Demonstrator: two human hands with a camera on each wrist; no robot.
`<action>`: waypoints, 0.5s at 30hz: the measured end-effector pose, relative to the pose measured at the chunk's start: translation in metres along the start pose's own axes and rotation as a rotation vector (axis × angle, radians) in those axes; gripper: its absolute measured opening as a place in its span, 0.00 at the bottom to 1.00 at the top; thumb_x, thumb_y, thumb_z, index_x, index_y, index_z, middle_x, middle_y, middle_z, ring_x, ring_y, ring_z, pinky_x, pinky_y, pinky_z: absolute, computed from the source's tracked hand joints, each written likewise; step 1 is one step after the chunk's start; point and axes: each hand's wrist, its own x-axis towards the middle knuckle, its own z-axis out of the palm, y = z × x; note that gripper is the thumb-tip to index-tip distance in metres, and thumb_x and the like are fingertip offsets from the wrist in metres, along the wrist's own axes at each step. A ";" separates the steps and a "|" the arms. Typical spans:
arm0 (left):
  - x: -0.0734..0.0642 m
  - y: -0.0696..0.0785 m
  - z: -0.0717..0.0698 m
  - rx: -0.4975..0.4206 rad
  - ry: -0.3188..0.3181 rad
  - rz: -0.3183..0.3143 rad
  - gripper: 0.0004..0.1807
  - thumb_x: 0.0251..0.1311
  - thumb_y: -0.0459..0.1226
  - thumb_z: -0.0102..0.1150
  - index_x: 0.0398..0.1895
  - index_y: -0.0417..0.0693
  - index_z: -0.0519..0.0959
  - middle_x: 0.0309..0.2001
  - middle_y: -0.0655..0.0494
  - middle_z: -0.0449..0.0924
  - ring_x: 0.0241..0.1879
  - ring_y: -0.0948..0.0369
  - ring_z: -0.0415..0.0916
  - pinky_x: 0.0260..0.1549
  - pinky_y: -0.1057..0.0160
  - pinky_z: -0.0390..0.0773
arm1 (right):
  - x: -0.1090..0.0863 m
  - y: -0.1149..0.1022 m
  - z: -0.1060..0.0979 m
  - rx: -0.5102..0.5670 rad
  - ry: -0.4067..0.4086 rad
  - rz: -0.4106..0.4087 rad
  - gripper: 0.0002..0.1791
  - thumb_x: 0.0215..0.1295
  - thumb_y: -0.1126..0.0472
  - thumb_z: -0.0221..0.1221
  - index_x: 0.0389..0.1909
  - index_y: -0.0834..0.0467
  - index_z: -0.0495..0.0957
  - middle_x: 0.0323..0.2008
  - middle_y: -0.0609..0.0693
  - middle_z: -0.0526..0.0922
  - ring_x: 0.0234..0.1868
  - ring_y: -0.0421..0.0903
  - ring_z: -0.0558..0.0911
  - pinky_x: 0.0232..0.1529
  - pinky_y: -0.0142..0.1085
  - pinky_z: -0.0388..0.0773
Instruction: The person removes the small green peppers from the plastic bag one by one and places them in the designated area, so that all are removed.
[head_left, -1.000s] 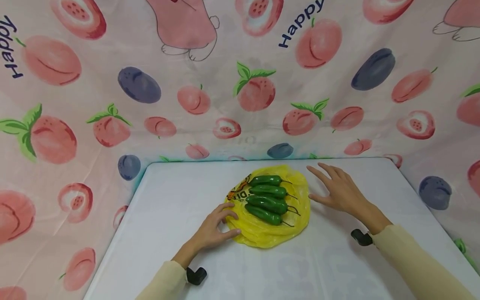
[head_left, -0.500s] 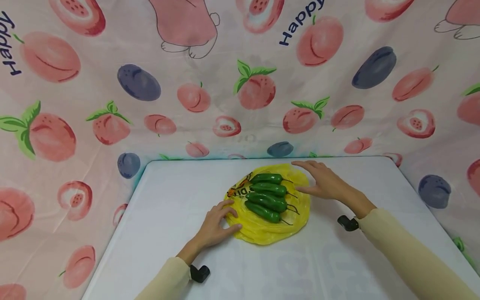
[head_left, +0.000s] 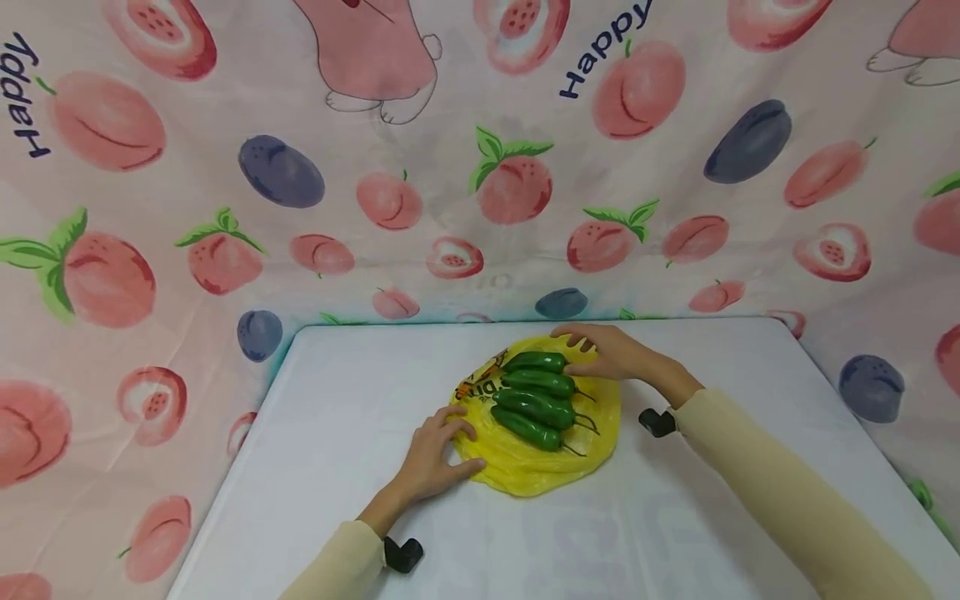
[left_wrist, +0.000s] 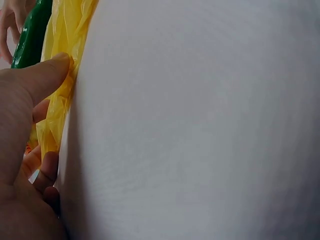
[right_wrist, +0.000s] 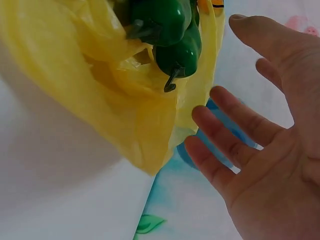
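Several glossy green chili peppers lie side by side on a crumpled yellow plastic bag, their thin stems pointing right. At the bag's left edge rests my left hand, fingers and thumb spread. In the left wrist view its thumb lies against the yellow plastic. My right hand hovers over the bag's far right part, with the thumb near the stem end of the farthest pepper. In the right wrist view its fingers are loosely extended and hold nothing, beside pepper stems.
The bag lies on a white table towards its far side. Behind the table's far edge hangs a pink cloth printed with fruit. A black wrist camera sits on the left wrist, another black camera on the right.
My right hand has moved left, from beside the bag to over its far right part by the farthest pepper. The left hand has barely moved, and the peppers lie as before.
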 end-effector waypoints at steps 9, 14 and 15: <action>0.000 0.002 -0.001 -0.011 0.003 0.004 0.17 0.58 0.49 0.73 0.45 0.56 0.80 0.66 0.46 0.71 0.64 0.44 0.69 0.57 0.33 0.62 | 0.029 -0.005 0.000 0.017 -0.114 0.018 0.29 0.68 0.57 0.68 0.68 0.53 0.73 0.58 0.62 0.81 0.56 0.60 0.82 0.52 0.51 0.81; -0.001 0.002 -0.003 -0.021 -0.027 -0.001 0.17 0.59 0.50 0.73 0.46 0.56 0.80 0.68 0.46 0.70 0.67 0.42 0.66 0.58 0.32 0.61 | 0.043 -0.006 0.003 0.025 -0.192 0.036 0.27 0.69 0.60 0.67 0.67 0.51 0.74 0.57 0.60 0.82 0.55 0.58 0.83 0.50 0.47 0.82; -0.001 0.002 -0.003 -0.018 -0.026 0.003 0.17 0.59 0.50 0.73 0.46 0.56 0.80 0.68 0.46 0.70 0.67 0.41 0.66 0.58 0.33 0.61 | 0.046 -0.006 0.004 0.018 -0.204 0.035 0.26 0.69 0.60 0.67 0.67 0.51 0.75 0.57 0.60 0.82 0.54 0.58 0.83 0.49 0.47 0.82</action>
